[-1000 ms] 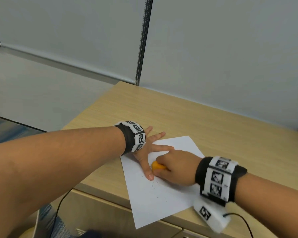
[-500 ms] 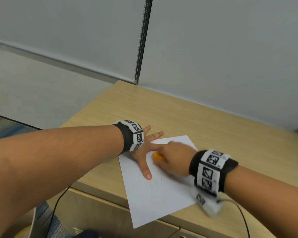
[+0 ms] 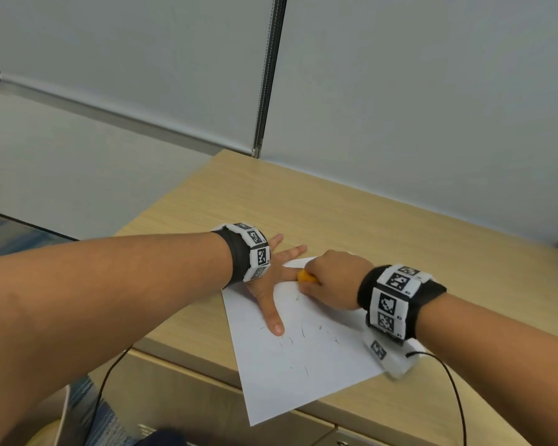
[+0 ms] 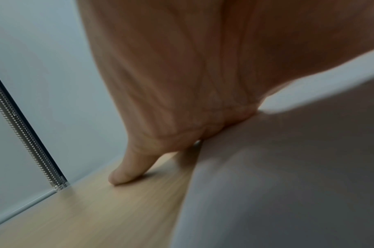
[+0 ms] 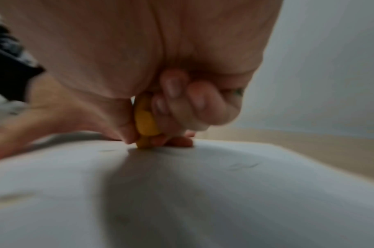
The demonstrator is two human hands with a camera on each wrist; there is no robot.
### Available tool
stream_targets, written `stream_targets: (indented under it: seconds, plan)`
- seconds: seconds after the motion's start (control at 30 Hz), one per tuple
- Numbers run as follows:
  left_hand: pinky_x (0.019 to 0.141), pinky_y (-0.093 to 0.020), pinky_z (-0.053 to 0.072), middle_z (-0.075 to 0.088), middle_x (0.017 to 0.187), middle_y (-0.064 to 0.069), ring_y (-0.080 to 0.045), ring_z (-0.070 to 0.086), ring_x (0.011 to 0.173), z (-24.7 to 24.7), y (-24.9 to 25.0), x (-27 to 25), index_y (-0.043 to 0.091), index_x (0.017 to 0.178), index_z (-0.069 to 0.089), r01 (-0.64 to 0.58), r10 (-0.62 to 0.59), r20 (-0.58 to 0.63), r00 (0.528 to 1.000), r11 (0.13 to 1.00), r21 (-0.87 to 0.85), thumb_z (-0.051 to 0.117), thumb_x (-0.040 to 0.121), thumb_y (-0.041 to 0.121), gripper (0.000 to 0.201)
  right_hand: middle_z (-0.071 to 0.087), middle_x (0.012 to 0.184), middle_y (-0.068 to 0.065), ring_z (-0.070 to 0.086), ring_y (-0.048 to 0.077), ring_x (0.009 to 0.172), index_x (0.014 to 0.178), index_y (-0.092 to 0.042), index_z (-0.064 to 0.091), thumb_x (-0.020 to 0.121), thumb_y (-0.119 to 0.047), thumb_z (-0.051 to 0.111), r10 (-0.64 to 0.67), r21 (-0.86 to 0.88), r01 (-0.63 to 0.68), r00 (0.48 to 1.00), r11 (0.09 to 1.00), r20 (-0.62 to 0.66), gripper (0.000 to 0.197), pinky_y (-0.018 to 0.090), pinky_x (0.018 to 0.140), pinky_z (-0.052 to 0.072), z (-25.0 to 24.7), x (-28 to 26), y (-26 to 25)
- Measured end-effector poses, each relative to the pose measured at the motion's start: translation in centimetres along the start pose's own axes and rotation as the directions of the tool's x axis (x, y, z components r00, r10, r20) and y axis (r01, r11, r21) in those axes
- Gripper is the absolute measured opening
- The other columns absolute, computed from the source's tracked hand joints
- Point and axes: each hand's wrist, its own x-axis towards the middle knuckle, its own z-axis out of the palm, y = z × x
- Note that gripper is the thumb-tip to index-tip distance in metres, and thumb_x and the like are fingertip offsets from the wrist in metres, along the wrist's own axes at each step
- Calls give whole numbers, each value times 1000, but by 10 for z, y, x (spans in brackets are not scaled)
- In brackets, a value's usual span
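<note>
At the far left, a thin black cable point(image 3: 110, 375) is seen hanging below the edge of the light wooden desk point(image 3: 335, 214). The left hand point(image 3: 266, 281) is laid flat, palm down, with straight, spread fingers, and nothing is gripped by it. A black band set with white marker tiles point(image 3: 253, 249) is worn on its wrist. The thumb and palm are pressed on the left part of the white rectangular sheet of paper point(image 3: 303, 365). In the left wrist view the little finger point(image 4: 126, 167) is shown touching the bare wood beside the sheet.

The sheet is laid askew on the desk, with its near corner carried out past the front edge. Short dark pencil strokes point(image 3: 303, 333) are scattered over its middle.

Just right of the left index finger, the small, rounded orange-yellow eraser point(image 3: 305, 277) is held against the upper part of the sheet. It is pinched by the curled thumb and fingers of the right hand point(image 3: 335, 278). In the right wrist view the eraser point(image 5: 145, 122) is seen upright, with its lower end touching the paper. A second band of the same kind point(image 3: 393, 300) is worn on the right wrist, and another black cable point(image 3: 455, 391) is trailed from it. Grey partition panels point(image 3: 400, 91) are stood behind the desk.
</note>
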Motion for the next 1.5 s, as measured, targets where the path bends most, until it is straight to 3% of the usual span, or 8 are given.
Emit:
stream_targets:
  seconds: [0.27,0.4,0.53,0.7,0.83,1.0,1.2,1.5]
  plan:
    - [107,-73,-11,-45,151,18,-37,-38,141,2,-2,0,62,146,-15,-23,23,-27,999,1000,-9,64,53,91,126,63,85,-1,61,23,81,85,-26,57,102,-53,36,-6,13,7,999,1000,-33,37,40,81,53,3,2,8]
    - [105,-78,-8,-47,150,15,-41,-39,139,0,-1,2,64,139,-26,-20,21,-8,1000,999,26,62,45,95,132,59,84,-3,53,16,79,89,-24,58,102,-51,42,-186,103,182,982,978,27,34,36,76,49,20,-17,-24]
    - [106,-74,-11,-47,150,18,-39,-39,140,5,-2,2,63,143,-20,-28,28,-33,999,1000,-13,66,49,91,130,58,85,-4,58,22,84,89,-25,53,103,-53,39,-2,14,2,1000,1000,-20,34,36,76,45,4,0,11]
    - [108,-76,-7,-48,149,16,-39,-38,139,0,-1,2,67,137,-26,-17,17,-2,1000,1000,25,62,47,94,129,51,78,-9,52,16,81,82,-29,53,102,-50,41,-163,94,160,986,983,28,32,34,75,44,19,-17,-25]
    - [107,-75,-9,-45,150,19,-38,-37,141,5,-3,2,63,143,-21,-18,18,-43,999,1000,0,62,46,95,131,62,85,-4,61,23,85,87,-29,55,103,-53,38,24,22,-24,1000,999,11,33,39,81,52,-2,2,15]
    - [109,-77,-5,-48,149,18,-39,-37,141,1,-1,2,66,135,-28,-21,21,-17,1000,1000,5,63,48,93,129,56,79,-7,55,15,75,78,-27,53,101,-51,44,-143,132,135,989,982,51,34,39,79,51,19,-11,-11]
    - [107,-75,-11,-44,152,18,-39,-38,140,4,-1,1,64,140,-25,-12,11,-48,999,1000,-25,65,49,92,131,59,80,-2,55,18,73,74,-28,49,102,-53,43,29,46,-30,999,999,18,38,37,71,45,3,9,32]
    - [108,-73,-9,-40,155,12,-43,-32,143,-9,5,-8,67,136,-29,14,-14,5,1000,1000,17,67,49,90,132,61,73,-2,56,19,67,83,-18,55,103,-52,46,159,492,-149,987,858,21,40,36,75,48,25,-10,55]
